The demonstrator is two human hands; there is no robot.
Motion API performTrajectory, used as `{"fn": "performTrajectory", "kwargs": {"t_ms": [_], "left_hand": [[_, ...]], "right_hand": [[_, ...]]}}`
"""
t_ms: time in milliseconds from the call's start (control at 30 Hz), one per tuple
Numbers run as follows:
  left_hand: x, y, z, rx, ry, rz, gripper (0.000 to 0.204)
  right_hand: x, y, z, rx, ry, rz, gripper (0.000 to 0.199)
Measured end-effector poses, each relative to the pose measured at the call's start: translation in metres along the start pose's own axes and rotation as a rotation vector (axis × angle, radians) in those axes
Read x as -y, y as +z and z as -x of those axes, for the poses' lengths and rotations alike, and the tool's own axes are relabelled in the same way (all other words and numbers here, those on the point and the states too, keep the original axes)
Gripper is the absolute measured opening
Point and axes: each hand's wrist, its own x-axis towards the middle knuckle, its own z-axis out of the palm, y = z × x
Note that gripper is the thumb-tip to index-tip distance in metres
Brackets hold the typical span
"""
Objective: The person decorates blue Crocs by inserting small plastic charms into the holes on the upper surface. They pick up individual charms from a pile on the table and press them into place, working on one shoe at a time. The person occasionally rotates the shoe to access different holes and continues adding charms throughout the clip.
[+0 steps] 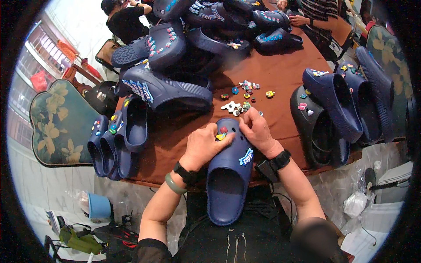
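Lying lengthwise toward the person at the table's (pixel 280 74) near edge, the navy clog (pixel 229 175) has its toe under both hands: left hand (pixel 202 145) curled flat on the toe, right hand (pixel 256 130) pinching at its perforated top, loose charms (pixel 245 94) just beyond.

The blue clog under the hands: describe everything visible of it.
The blue clog is a dark navy slip-on of smooth foam-like material, lying sole down at the near edge of the brown table, toe pointing away from the person, heel opening hanging over the edge toward their lap. Its toe cap has round holes; a red and a yellow charm sit in them, and a light blue and white badge marks its right side. The left hand grips the toe's left side; the right hand presses on the toe's right.
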Motion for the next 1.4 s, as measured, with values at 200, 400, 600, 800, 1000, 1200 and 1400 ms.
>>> {"fn": "performTrajectory", "kwargs": {"t_ms": [200, 400, 600, 800, 1000, 1200, 1400], "left_hand": [[0.016, -0.006, -0.011, 0.251, -0.248, 0.383, 0.042], [0.013, -0.010, -0.011, 0.231, -0.005, 0.271, 0.037], [0.027, -0.005, -0.010, 0.263, -0.008, 0.384, 0.032], [0.028, -0.006, -0.002, 0.267, -0.094, 0.425, 0.036], [0.015, -0.027, 0.035, 0.323, -0.141, 0.414, 0.098], [-0.018, -0.041, 0.067, 0.253, 0.036, 0.299, 0.096], [-0.012, -0.021, 0.075, 0.154, -0.071, 0.292, 0.080]], "right_hand": [[-0.009, 0.000, -0.006, -0.120, 0.057, 0.125, 0.017], [0.012, -0.005, -0.005, 0.130, -0.209, 0.070, 0.028], [0.009, -0.002, -0.005, 0.332, -0.332, 0.119, 0.035], [0.015, -0.007, -0.014, 0.389, -0.424, 0.218, 0.024], [0.040, 0.010, -0.028, 0.280, -0.552, 0.249, 0.008], [0.041, 0.017, -0.033, 0.379, -0.475, 0.235, 0.019], [0.040, 0.027, -0.039, 0.387, -0.576, 0.248, 0.021]]}}
